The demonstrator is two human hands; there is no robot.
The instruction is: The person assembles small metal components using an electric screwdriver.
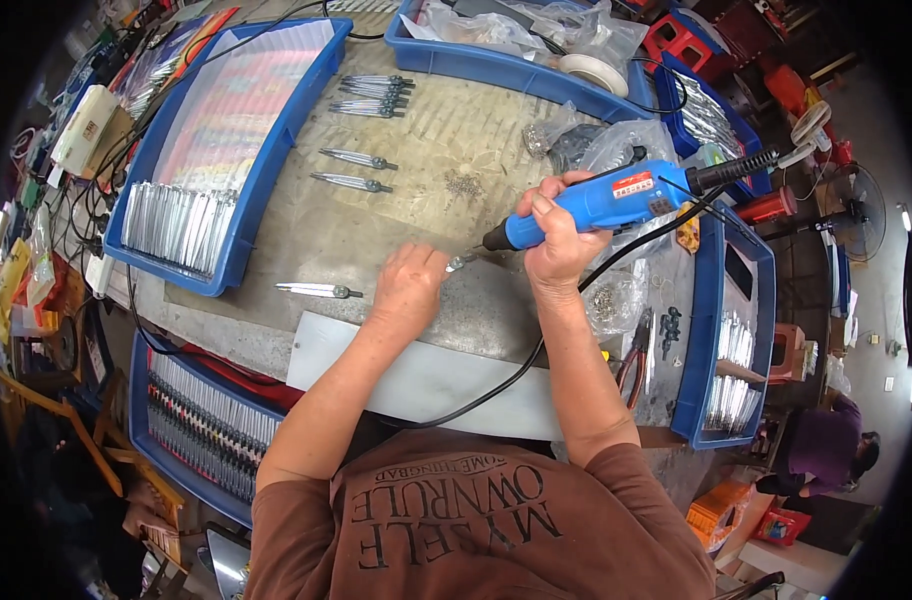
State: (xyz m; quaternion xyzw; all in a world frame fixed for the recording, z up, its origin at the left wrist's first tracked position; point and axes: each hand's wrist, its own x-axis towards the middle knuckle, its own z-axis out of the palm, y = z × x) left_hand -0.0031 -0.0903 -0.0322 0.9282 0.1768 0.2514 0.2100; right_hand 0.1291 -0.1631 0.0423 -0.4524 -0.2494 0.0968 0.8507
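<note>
Pinning a small metal part (463, 261) near the workbench's (376, 215) front edge, left hand (408, 283) fingers closed on it — right hand (556, 235) wrapped around the blue electric screwdriver (606, 205) — best kept square, pressed gently.

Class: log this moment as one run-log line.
right hand: grips blue electric screwdriver | left hand: steadies small metal part at tip | grey worktable

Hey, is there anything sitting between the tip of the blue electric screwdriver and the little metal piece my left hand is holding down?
Nothing visible. The blue electric screwdriver, gripped in the right hand, has its tip right at the small metal piece under the left hand.
</note>
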